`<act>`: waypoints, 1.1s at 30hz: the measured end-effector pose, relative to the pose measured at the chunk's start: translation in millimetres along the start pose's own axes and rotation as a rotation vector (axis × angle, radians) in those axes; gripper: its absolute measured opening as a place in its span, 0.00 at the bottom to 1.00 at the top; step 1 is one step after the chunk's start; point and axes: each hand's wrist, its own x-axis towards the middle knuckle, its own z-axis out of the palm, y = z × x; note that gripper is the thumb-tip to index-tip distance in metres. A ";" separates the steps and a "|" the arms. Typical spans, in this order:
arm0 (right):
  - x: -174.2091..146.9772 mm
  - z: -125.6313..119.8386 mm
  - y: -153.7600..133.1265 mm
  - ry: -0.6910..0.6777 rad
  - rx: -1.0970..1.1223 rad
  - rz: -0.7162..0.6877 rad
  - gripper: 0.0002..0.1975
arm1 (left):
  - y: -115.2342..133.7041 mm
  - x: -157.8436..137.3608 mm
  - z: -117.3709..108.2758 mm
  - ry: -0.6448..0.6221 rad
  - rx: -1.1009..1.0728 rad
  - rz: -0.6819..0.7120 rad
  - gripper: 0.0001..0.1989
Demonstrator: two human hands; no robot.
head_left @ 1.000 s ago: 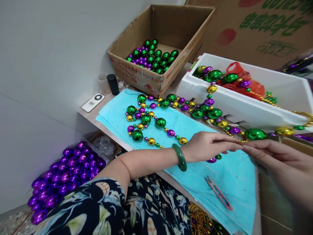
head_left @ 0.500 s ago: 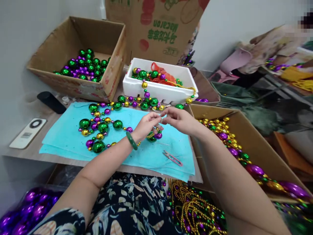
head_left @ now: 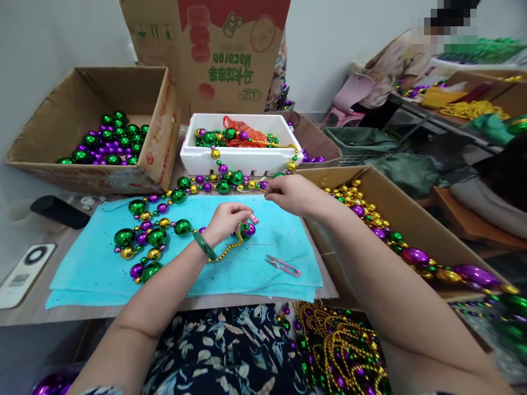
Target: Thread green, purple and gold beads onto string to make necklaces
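My left hand [head_left: 225,222], with a green bangle at its wrist, pinches part of a bead necklace [head_left: 230,249]. A gold bead chain hangs below its fingers, and larger green and purple beads [head_left: 248,230] lie just under them. A small red tag [head_left: 254,219] shows at the fingertips. Up and to the right, my right hand [head_left: 295,195] is closed in a pinch; what it holds, if anything, is too small to make out. Pink-handled thread snips [head_left: 284,265] and a thin needle [head_left: 260,244] lie on the blue cloth [head_left: 181,280].
Green and purple beads fill part of a cardboard box [head_left: 160,131] at left. A white foam box [head_left: 230,162] stands behind the cloth. Another cardboard box [head_left: 411,219] with bead strands is at right. A phone [head_left: 27,274] lies at left. A person [head_left: 395,68] sits in the background.
My hands were together at the beads and have come apart, the right one going up and to the right. The red tag has come into view. The camera view has shifted.
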 end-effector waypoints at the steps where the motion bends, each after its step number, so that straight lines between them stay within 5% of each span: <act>1: 0.9 0.4 4.9 0.010 0.006 0.022 0.07 | -0.3 0.6 -0.5 0.006 -0.001 -0.002 0.07; 7: -26.2 35.2 29.2 0.065 -0.123 0.239 0.13 | -3.9 3.2 -6.3 0.090 -0.108 -0.019 0.09; 13: -95.4 122.1 36.3 -0.300 -0.107 0.358 0.09 | -15.1 9.2 -20.2 0.119 -0.111 0.072 0.09; 18: -119.0 168.2 51.0 -0.300 -0.074 0.425 0.10 | -22.8 16.2 -23.4 0.048 -0.284 0.168 0.07; 26: -121.2 180.1 70.6 -0.182 0.058 0.394 0.08 | -24.5 16.3 -11.1 -0.215 -0.636 0.099 0.07; 30: -125.5 173.4 67.1 -0.085 0.137 0.350 0.06 | -27.6 16.4 -8.3 -0.225 -0.690 0.073 0.07; 33: -131.7 160.1 51.2 0.063 0.428 0.354 0.06 | -27.7 15.3 -7.1 -0.213 -0.672 0.082 0.08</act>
